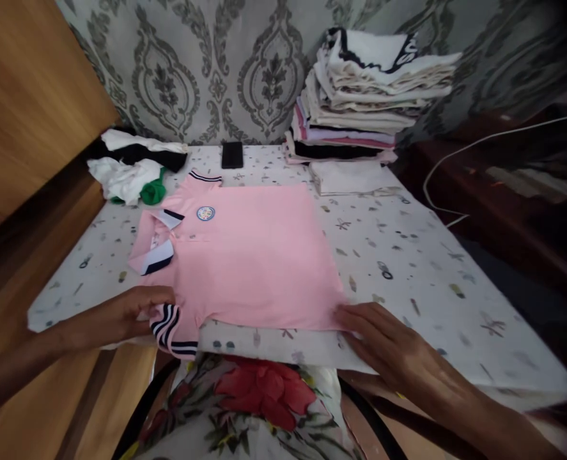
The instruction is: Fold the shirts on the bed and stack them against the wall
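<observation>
A pink polo shirt (264, 249) lies spread out sideways on a patterned white cloth, its striped collar to the left and its hem to the right. A round badge (205, 213) shows on its chest. My left hand (142, 310) pinches the near sleeve, which has dark and white stripes and hangs over the table's front edge. At the near hem corner, my right hand (379, 332) has its fingers closed on the pink fabric.
Folded clothes (360, 115) form a tall stack at the back right, with a folded white cloth (355, 177) before it. A dark phone (232, 154) lies near the wall. Crumpled white, black and green clothes (130, 176) are at the back left. The table (456, 319) slopes rightward.
</observation>
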A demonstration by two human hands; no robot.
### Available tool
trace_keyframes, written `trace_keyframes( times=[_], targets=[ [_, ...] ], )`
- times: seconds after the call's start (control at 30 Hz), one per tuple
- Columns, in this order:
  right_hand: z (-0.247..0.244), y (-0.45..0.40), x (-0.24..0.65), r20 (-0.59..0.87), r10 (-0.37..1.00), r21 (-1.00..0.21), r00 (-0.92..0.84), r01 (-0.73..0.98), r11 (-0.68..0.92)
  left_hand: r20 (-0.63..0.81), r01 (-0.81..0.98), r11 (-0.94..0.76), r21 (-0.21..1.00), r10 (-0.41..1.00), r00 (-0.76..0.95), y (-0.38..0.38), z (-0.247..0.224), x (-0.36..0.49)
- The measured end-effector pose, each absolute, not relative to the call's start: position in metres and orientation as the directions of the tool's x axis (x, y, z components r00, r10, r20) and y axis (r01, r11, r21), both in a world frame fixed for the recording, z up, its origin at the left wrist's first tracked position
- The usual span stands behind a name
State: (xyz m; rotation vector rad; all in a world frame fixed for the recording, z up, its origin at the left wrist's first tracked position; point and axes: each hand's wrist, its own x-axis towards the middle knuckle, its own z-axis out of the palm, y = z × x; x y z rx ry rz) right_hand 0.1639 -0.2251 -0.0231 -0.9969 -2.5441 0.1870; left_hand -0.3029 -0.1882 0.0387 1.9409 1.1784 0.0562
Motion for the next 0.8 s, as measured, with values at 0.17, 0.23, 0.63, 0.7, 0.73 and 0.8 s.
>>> trace_keyframes(
  times=[0.17,0.23,0.63,0.7,0.73,0.8],
  targets=[
    [-0.033,-0.218,0.171,0.379,0.701,-0.309,-0.604,0.631,0.711,-0.435,0.696,-0.051,0.716,0.747,0.502,-0.187,0.056,-0.302],
    [-0.025,-0.214,0.168,0.357,0.780,-0.437,-0.514,0.646,0.626,-0.391,0.651,-0.034,0.758,0.775,0.496,-0.182,0.063,-0.305],
    [0.006,-0.150,0.135,-0.190,0.979,-0.866,-0.070,0.481,-0.134,-0.309,0.486,0.244,0.839,0.949,0.056,-0.109,0.038,-0.298],
    [0.005,-0.150,0.136,-0.220,0.973,-0.869,-0.067,0.466,-0.165,-0.306,0.468,0.245,0.849,0.950,0.059,-0.110,0.034,-0.298],
    [0.004,-0.151,0.136,-0.235,0.970,-0.872,-0.061,0.455,-0.182,-0.298,0.461,0.242,0.854,0.953,0.052,-0.111,0.033,-0.299],
    [0.003,-0.152,0.138,-0.271,0.961,-0.875,-0.051,0.429,-0.224,-0.286,0.459,0.244,0.854,0.958,0.023,-0.112,0.032,-0.300]
  ],
)
